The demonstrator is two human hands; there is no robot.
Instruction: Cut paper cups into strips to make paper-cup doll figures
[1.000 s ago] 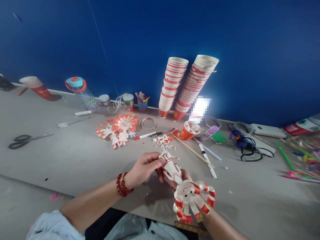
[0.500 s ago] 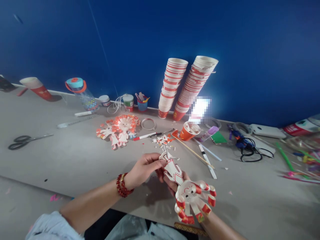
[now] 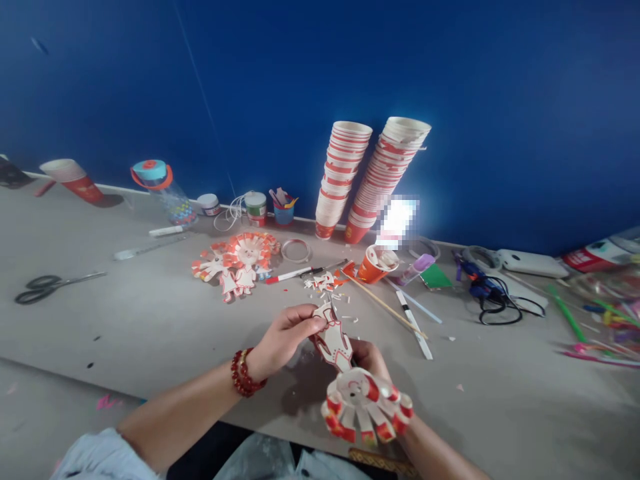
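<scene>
My left hand (image 3: 289, 339), with red bead bracelets at the wrist, pinches a paper doll (image 3: 334, 341) near its feet between thumb and fingers. The doll is white with red drawn edges; its head (image 3: 356, 390) hangs toward me, ringed by curled red and white strips. Behind it, my right hand (image 3: 370, 360) is closed round scissors (image 3: 331, 305); only a thin blade past the doll's foot and a bit of dark handle show. Small paper scraps (image 3: 323, 281) lie just beyond. Finished-looking paper dolls (image 3: 245, 257) rest to the left of them.
Two tall stacks of paper cups (image 3: 345, 177) lean by the blue wall. An orange cup of scraps (image 3: 377, 263), a wooden stick (image 3: 385, 303) and a white marker (image 3: 414, 323) lie ahead. Black-handled scissors (image 3: 45, 287) are far left; a water bottle (image 3: 167, 190) stands behind.
The doll has swung left and its head has tipped down, its strips now pointing toward me. My right hand shows more beside it. The left hand has shifted slightly left.
</scene>
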